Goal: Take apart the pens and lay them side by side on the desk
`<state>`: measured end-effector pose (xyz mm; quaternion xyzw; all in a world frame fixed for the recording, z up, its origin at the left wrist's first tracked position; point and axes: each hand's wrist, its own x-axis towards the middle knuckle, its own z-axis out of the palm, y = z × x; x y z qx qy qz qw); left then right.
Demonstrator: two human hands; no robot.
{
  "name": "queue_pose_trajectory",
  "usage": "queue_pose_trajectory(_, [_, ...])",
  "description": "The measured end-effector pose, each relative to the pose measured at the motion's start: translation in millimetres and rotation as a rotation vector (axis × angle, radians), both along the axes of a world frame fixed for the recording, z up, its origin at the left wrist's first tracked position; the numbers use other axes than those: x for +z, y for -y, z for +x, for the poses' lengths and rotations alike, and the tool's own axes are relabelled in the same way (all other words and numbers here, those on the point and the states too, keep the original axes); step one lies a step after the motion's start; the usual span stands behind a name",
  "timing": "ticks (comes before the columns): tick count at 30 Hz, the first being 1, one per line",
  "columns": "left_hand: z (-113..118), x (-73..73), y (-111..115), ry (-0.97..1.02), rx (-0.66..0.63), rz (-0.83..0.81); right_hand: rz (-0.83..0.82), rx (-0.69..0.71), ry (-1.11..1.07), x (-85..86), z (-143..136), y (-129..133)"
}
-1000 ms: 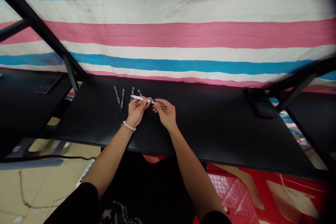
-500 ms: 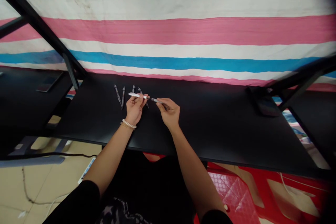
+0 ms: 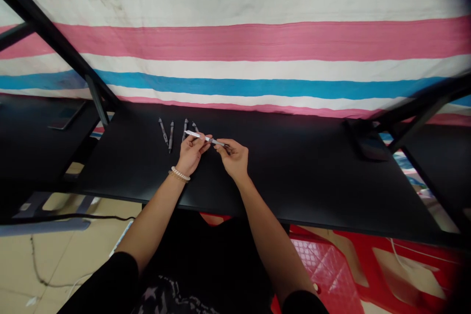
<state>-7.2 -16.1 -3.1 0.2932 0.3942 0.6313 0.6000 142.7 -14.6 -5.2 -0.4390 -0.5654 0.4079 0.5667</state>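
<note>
Pen (image 3: 206,139) is pinched at each end by left hand (image 3: 190,152) and right hand (image 3: 234,157) above the black table (image 3: 312,181).

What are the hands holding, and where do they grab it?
A pen. The left hand pinches its white barrel near the middle; the right hand pinches the dark end.

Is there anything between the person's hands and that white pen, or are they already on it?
Nothing visible is in the way. The left hand and the right hand both grip the white pen, one at each end, above the black table. The other pens lie off to the left, apart from it.
</note>
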Motion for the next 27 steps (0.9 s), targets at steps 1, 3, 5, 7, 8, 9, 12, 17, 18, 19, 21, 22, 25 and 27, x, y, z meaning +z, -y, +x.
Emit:
queue_pose_trajectory(1, [0.6, 0.8, 0.6, 0.009, -0.004, -0.001, -0.015, 0.006, -0.015, -0.9, -0.8, 0.3])
queue_pose_trajectory(3, [1.3, 2.8, 1.1, 0.036, -0.002, -0.006, -0.043, 0.017, -0.041, -1.9, -1.9, 0.6])
queue_pose_trajectory(5, [1.7, 4.8, 1.2, 0.058, -0.001, -0.013, -0.073, 0.024, -0.061, -1.6, -2.2, 0.7])
queue_pose_trajectory(7, [1.7, 6.3, 1.2, 0.07, 0.0, -0.019, -0.123, 0.048, -0.059, -0.3, -1.5, 0.6])
queue_pose_trajectory(8, [1.6, 6.9, 1.2, 0.074, 0.002, -0.022, -0.156, 0.073, -0.049, 0.7, -1.0, 0.5])
queue_pose_trajectory(9, [1.5, 7.3, 1.2, 0.079, 0.007, -0.023, -0.188, 0.102, -0.037, 1.8, -0.3, 0.4])
queue_pose_trajectory(12, [0.6, 7.7, 1.0, 0.093, 0.02, -0.029, -0.263, 0.189, -0.026, 5.4, 1.5, -0.1])
queue_pose_trajectory(17, [0.2, 7.8, 1.3, 0.087, -0.002, -0.03, -0.358, 0.262, -0.039, 9.4, 1.9, 0.1])
queue_pose_trajectory(18, [0.3, 7.9, 1.4, 0.088, 0.002, -0.024, -0.356, 0.263, -0.04, 9.6, 1.4, 0.3])
queue_pose_trajectory(19, [0.4, 8.1, 1.4, 0.09, 0.013, -0.014, -0.341, 0.255, -0.046, 9.8, 0.9, 0.5])
queue_pose_trajectory(21, [0.5, 8.4, 1.3, 0.098, 0.046, 0.0, -0.272, 0.226, -0.068, 9.7, -0.2, 1.1])
queue_pose_trajectory(22, [0.4, 8.5, 1.2, 0.103, 0.062, 0.003, -0.23, 0.206, -0.076, 9.7, -0.5, 1.3])
queue_pose_trajectory(25, [0.0, 8.6, 1.1, 0.119, 0.062, -0.005, -0.189, 0.169, -0.034, 9.9, 0.0, 2.2])
queue_pose_trajectory(27, [0.1, 8.7, 1.2, 0.12, 0.037, -0.012, -0.222, 0.159, 0.009, 10.6, 0.8, 2.7])
